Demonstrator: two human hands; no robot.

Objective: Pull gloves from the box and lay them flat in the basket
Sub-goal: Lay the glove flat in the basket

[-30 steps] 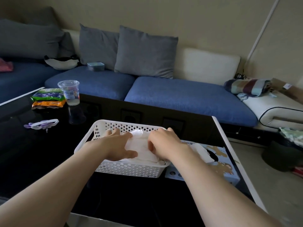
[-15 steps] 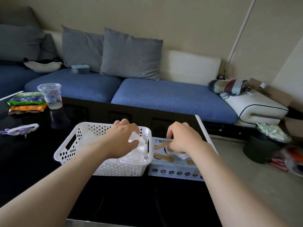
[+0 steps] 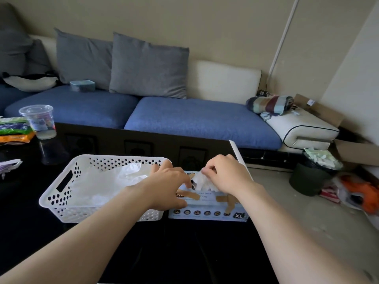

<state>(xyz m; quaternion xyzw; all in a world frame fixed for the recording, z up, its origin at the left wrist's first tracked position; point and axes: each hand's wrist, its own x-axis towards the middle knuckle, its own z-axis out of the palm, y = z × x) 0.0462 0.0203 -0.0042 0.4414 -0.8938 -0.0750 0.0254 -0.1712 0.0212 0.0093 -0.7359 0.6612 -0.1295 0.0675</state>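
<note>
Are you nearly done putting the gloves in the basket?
Partly. Some white gloves already lie in the basket. The right hand pinches the next glove sticking out of the box, while the left hand rests on the box. That glove is not yet laid flat. How many are left inside is hidden.

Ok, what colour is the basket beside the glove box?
The basket is white plastic, with round holes dotted through its walls. The head view shows it best.
</note>
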